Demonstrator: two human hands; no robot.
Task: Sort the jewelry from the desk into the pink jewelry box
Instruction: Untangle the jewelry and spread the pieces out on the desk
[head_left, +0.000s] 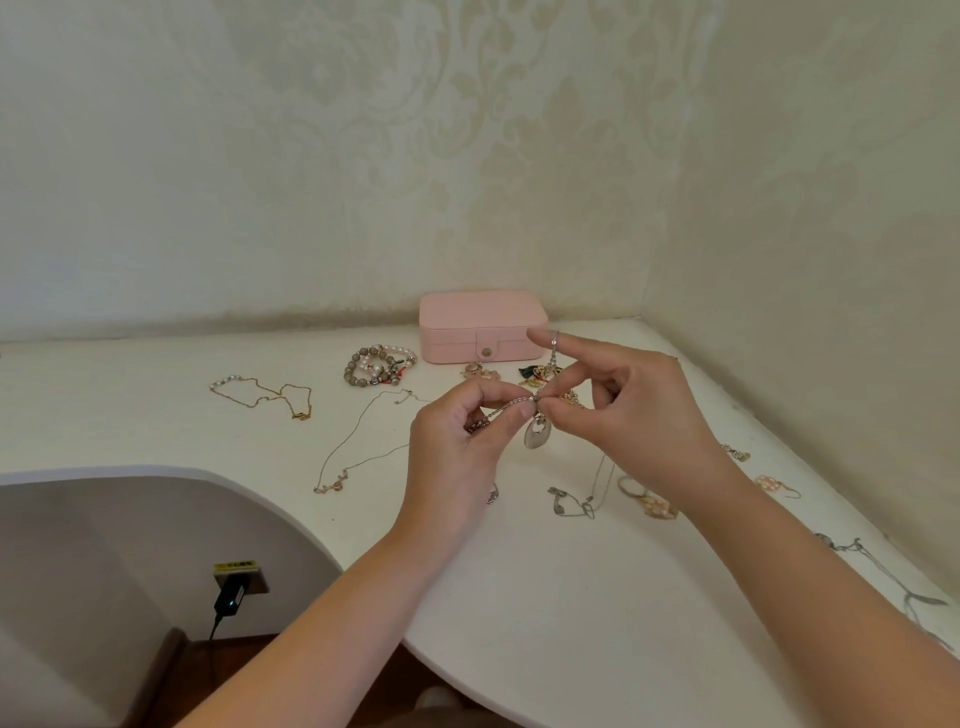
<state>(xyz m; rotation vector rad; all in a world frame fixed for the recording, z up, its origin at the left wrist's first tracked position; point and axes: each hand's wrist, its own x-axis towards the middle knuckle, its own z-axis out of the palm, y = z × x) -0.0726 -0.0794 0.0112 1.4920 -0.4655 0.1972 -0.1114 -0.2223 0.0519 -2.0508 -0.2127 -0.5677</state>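
Above the desk (519, 597), the left hand (457, 441) and right hand (639, 410) pinch a silver pendant necklace (536, 432), with the closed pink jewelry box (483, 325) at twelve o'clock.

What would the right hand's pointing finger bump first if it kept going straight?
Probably the pink jewelry box; the right hand aims that finger at its closed front, though depth is unclear.

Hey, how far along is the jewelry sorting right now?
Nothing looks done yet: the box is shut. In hand: the left hand and right hand pinch a pendant necklace above the desk. Left: opening the box, then the bracelets, gold chain, thin necklace and other pieces lying on the desk.
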